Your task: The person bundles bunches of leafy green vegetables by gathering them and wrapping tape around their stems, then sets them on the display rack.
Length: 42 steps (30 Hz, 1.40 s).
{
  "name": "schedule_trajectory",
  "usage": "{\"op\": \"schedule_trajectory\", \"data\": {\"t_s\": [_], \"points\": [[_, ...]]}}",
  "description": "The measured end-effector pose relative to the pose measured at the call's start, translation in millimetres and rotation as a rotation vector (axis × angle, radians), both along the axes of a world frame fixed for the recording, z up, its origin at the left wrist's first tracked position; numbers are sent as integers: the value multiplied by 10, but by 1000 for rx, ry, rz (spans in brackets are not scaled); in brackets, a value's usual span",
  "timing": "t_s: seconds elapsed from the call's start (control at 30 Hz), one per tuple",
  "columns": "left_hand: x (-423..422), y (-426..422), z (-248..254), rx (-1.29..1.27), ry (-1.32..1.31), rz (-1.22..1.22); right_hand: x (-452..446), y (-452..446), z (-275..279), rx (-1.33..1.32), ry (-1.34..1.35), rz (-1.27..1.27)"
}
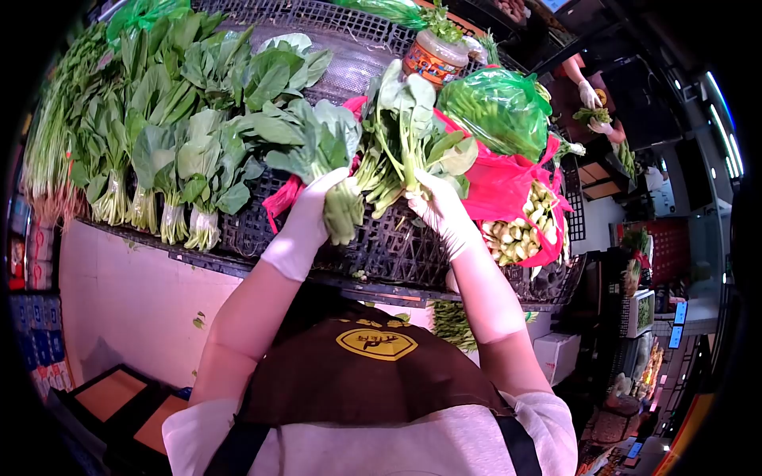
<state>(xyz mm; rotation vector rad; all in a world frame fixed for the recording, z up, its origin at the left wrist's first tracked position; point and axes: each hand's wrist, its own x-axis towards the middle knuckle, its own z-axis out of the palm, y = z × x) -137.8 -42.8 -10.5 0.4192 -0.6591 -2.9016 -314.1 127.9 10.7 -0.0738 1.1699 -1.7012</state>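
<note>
A bunch of leafy greens (321, 135) is held by its stems in my left hand (316, 208), which wears a white glove. The stem ends point down toward me beside the palm. Just to the right, my right hand (436, 205), also gloved, pinches the stem of a leafy stalk (406, 131). More loose stalks lie under and between my two hands, on a black plastic crate surface (397, 258). A red plastic bag (498, 186) with pale-stemmed greens (520, 236) in its opening lies right of my right hand.
Tied bunches of greens (202, 166) line the left side of the stand. A green plastic bag (496, 111) and a labelled jar (435, 57) stand at the back. Another person's gloved hands (589, 95) hold greens at the upper right.
</note>
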Motion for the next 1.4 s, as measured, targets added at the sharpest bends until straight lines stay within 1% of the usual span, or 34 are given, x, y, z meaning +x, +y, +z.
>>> {"op": "schedule_trajectory", "data": {"t_s": [0.03, 0.07, 0.1, 0.17, 0.2, 0.3, 0.33, 0.43, 0.47, 0.57, 0.6, 0.7, 0.73, 0.77, 0.83, 0.87, 0.9, 0.97, 1.0, 1.03, 1.1, 1.13, 1.17, 1.2, 1.23, 1.27, 1.33, 1.37, 1.4], "points": [[-112, 25, 48, 24, -39, 24, 50, -7, 61, -34, 3, 0], [-208, 68, 111, 71, -97, 91, 137, 5, 127, -15, 116, 1], [-247, 94, 170, 79, -183, 8, 229, -14, 214, 18, 190, 57], [-315, 210, 204, 8, -122, 0, 323, -26, 193, 160, 533, 274], [-432, 190, -153, 12, -57, -59, 399, -31, 250, 197, 535, 296], [-281, 220, 30, -68, -20, -152, 443, -20, 469, 379, 699, 471], [-257, 177, -89, -139, -87, -171, 443, -10, 435, 384, 745, 462], [-79, 61, -54, -74, 74, -345, 516, -60, 601, 481, 849, 431], [-107, 83, -261, -8, 166, -315, 538, -87, 611, 469, 834, 402], [-107, 274, -226, 68, -117, 104, 602, -176, 520, 308, 943, 274], [-89, 258, -238, 42, -94, 68, 637, -203, 659, 400, 932, 357], [-34, 139, -287, -37, -18, -33, 697, -237, 665, 304, 966, 413], [-32, 119, -282, -21, 9, -31, 657, -236, 767, 362, 765, 550], [-10, 121, -272, -44, 54, 12, 607, -225, 779, 306, 750, 535], [83, 166, 55, -89, 142, 94, 508, -200, 823, 194, 716, 502], [152, 126, 88, -192, 210, 48, 417, -184, 957, 339, 993, 537], [170, 129, 61, -185, 136, 143, 298, -155, 884, 447, 1458, 444], [327, 136, 187, -254, 77, 253, 228, -184, 1128, 642, 1701, 362], [292, 53, 35, -25, 54, 234, 136, -191, 1136, 519, 1799, 277], [331, -24, 62, 18, 26, 225, 69, -211, 1168, 391, 1892, 189], [408, -144, -23, 146, 209, 204, -20, -210, 1354, 437, 1902, 168], [449, -164, 35, 159, 184, 237, -55, -220, 1464, 472, 1877, 156], [507, -237, 18, 33, 248, 223, -107, -223, 1536, 507, 1852, 145], [524, -248, 57, 79, 184, 308, -224, -219, 1521, 430, 1929, 52], [540, -264, 94, 124, 121, 395, -259, -206, 1594, 437, 1910, 14], [567, -322, -3, 220, 207, 343, -339, -192, 1622, 454, 1942, -35], [604, -310, 50, 259, 253, 305, -450, -161, 1703, 526, 1995, -147], [623, -297, 90, 279, 275, 286, -603, -133, 1670, 518, 2007, -234], [626, -267, 144, 224, 263, 305, -673, -134, 1697, 476, 1983, -301]]}}
